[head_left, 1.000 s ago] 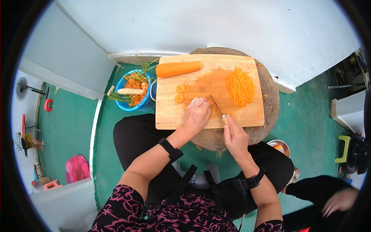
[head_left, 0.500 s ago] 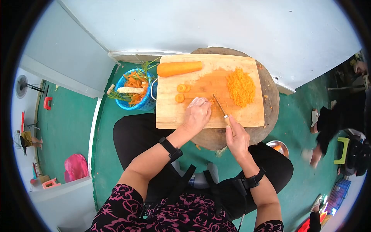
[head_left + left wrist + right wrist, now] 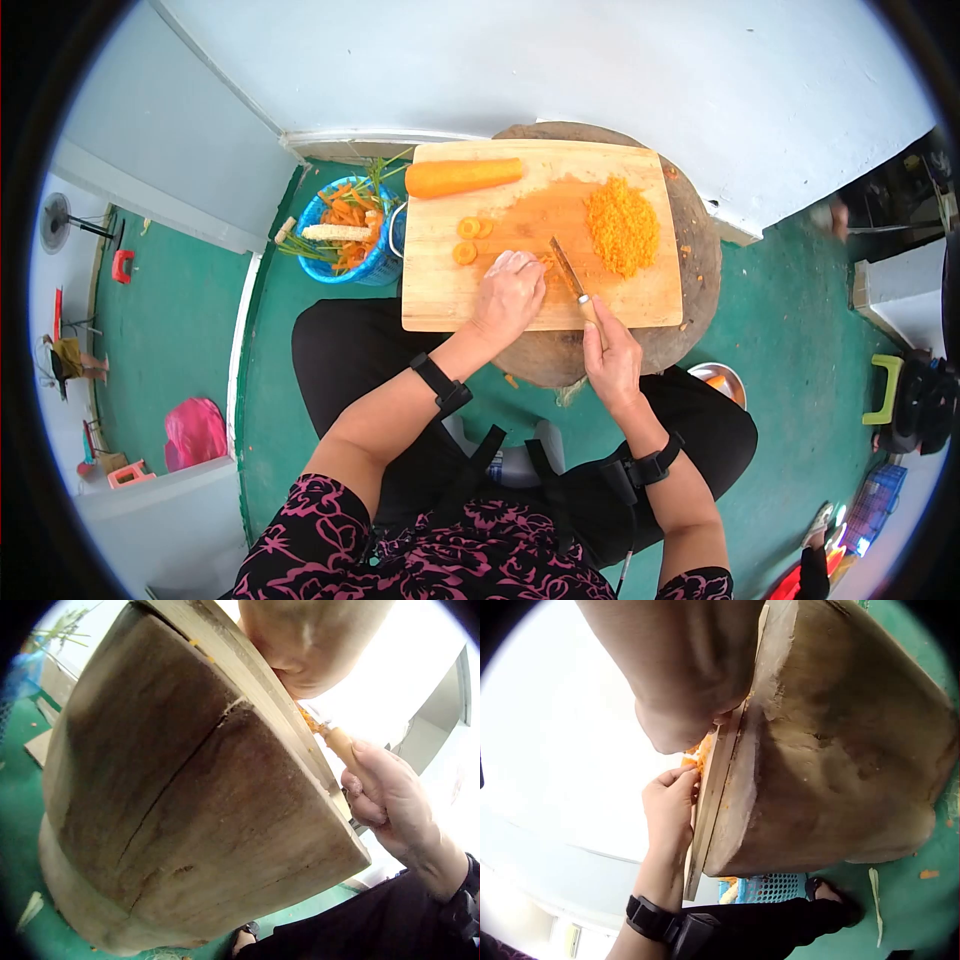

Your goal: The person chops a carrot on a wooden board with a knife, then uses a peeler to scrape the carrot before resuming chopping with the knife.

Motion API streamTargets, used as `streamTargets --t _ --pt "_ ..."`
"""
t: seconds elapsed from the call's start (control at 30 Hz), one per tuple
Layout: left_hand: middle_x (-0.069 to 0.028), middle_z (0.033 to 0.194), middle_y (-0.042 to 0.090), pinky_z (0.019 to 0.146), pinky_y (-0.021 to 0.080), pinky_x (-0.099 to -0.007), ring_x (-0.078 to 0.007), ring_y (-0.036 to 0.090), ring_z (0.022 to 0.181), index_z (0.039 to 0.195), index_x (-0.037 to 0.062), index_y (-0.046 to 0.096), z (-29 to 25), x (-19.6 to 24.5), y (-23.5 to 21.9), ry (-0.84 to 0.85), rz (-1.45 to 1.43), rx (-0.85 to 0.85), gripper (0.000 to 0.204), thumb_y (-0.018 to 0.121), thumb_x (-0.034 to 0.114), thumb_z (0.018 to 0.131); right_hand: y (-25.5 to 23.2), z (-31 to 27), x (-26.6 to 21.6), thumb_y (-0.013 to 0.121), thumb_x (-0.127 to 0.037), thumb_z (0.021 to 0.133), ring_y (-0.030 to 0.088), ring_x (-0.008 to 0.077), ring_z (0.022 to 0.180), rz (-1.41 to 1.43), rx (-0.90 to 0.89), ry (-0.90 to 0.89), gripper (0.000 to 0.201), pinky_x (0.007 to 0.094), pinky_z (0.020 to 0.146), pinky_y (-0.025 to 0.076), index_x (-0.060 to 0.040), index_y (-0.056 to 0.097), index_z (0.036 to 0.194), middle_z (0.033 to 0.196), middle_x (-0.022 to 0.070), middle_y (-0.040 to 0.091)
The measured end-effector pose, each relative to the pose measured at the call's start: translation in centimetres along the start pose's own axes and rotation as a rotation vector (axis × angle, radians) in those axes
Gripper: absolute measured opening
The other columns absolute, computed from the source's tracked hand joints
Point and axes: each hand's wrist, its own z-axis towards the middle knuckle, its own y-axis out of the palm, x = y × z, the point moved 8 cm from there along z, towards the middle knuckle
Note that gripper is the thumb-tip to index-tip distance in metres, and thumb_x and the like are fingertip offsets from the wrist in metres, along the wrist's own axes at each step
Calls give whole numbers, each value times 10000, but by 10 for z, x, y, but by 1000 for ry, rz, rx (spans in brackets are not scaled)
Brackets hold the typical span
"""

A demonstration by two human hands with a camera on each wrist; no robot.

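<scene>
My right hand grips the wooden handle of a knife, its blade slanting up and left over the cutting board. On the board, my left hand holds small carrot pieces under bent fingertips, just left of the blade; the fingers partly hide them. The right wrist view also shows the left hand with its fingertips at orange carrot bits. To the right of the blade lies a heap of minced carrot. Several carrot slices and a large peeled carrot lie on the left side.
The board rests on a thick round wooden block beside a pale wall. Left of it stands a blue basket of peelings and greens. A metal bowl with carrot sits by the right knee. A green stool stands farther right.
The knife has shifted slightly right, its blade showing more broadly. My left hand stays nearly in place. A person passing on the right has moved mostly out of view.
</scene>
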Motion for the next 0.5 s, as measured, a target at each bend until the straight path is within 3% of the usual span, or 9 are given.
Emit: streamTargets --t 0.43,0.5 --pt "-139 835 611 707 495 -388 -322 592 791 809 -6 630 -1 -1 0 -3 9 8 101 645 -13 709 6 4 -3 601 -218 866 657 337 758 -203 -101 31 384 436 629 530 -88 561 1224 929 164 668" --pt "-140 836 611 709 495 -389 -324 592 792 808 -6 630 -2 0 1 -5 9 12 101 644 -14 708 3 4 3 596 -234 873 658 336 760 -176 -50 36 389 436 630 530 -92 557 1233 929 162 670"
